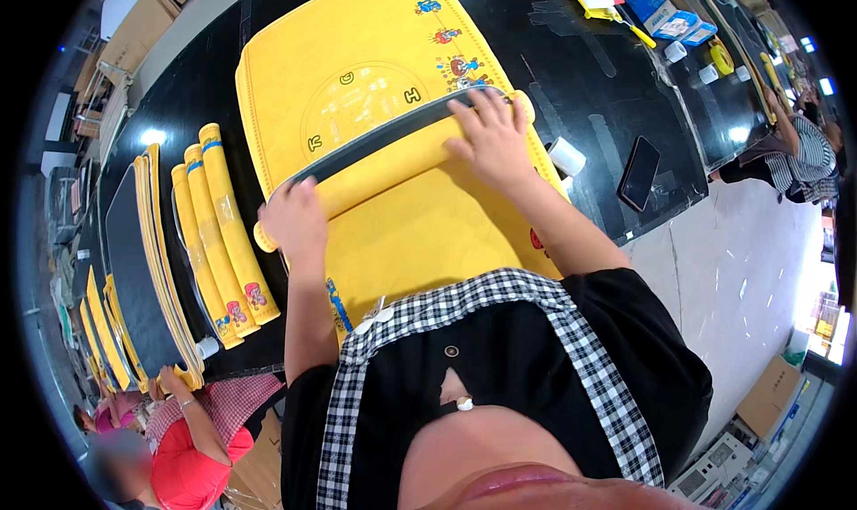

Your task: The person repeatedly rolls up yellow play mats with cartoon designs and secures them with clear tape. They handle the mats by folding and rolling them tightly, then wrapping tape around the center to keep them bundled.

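Large yellow rubbery play mat with a dark underside point(375, 90) lies flat on the glossy black worktop point(580, 126), its near end rolled into a tube across the middle.

Left hand point(295, 220): curled over the left end of the roll, fingers wrapped on top, palm down, gripping the tube. Right hand point(493, 139): fingers spread and flat, pressing the right end of the roll, not closed round it.

Dark edge strip of the roll runs diagonal, right end further away than the left. To do this well, I'd say: keep both ends advancing evenly so the tube doesn't cone, press down while pushing away to keep it tight, watch the side edges line up.

Nearby: three finished yellow rolled mats point(223, 233) lie side by side to the left, next to a stack of flat mats point(147, 260). White tape roll point(566, 156) and black phone point(639, 172) sit right of the mat. Another person in a red top point(183, 456) works at lower left.
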Demonstrator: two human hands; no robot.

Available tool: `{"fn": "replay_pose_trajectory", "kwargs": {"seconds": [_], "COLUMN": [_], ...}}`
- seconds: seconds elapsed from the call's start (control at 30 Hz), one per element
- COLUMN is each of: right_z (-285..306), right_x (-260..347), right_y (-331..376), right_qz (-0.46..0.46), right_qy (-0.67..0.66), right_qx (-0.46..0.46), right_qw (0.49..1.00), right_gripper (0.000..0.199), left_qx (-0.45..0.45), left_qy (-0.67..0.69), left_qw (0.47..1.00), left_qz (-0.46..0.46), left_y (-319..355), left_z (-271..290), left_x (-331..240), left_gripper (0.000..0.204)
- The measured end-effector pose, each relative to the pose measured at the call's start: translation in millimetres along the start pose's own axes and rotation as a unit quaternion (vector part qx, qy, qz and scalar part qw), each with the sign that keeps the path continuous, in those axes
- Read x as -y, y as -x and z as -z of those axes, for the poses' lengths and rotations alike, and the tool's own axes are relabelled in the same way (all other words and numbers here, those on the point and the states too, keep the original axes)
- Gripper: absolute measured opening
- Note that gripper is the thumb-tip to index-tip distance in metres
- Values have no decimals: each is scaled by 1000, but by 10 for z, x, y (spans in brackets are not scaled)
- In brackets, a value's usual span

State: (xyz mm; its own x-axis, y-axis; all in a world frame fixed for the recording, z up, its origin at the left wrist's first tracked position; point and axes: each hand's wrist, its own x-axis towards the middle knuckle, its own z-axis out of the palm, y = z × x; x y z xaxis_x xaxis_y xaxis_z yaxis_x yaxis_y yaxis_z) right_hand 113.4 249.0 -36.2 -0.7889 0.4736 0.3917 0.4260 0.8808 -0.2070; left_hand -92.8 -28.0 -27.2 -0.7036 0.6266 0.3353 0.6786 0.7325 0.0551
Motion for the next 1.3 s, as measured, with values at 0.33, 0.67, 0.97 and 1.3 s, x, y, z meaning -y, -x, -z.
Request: {"fn": "replay_pose_trajectory", "kwargs": {"seconds": [0.33, 0.67, 0.97, 1.3], "right_z": [229, 348, 491, 602], "right_x": [-250, -238, -296, -1151], "right_y": [258, 335, 523, 585], "right_qz": [-309, -298, -274, -209], "right_qy": [-174, -175, -115, -37], "right_qx": [-21, -8, 51, 53], "right_qw": [935, 938, 954, 976], "right_gripper": [79, 66, 39, 45], "left_qx": [-98, -13, -9, 131], "left_qy": [260, 346, 38, 119], "left_qw": [909, 902, 997, 958], "left_qz": [312, 258, 60, -227], "left_y": [717, 715, 779, 211], "left_z": [112, -11, 197, 108], "left_x": [250, 688, 544, -1051], "left_gripper": [40, 33, 34, 67]}}
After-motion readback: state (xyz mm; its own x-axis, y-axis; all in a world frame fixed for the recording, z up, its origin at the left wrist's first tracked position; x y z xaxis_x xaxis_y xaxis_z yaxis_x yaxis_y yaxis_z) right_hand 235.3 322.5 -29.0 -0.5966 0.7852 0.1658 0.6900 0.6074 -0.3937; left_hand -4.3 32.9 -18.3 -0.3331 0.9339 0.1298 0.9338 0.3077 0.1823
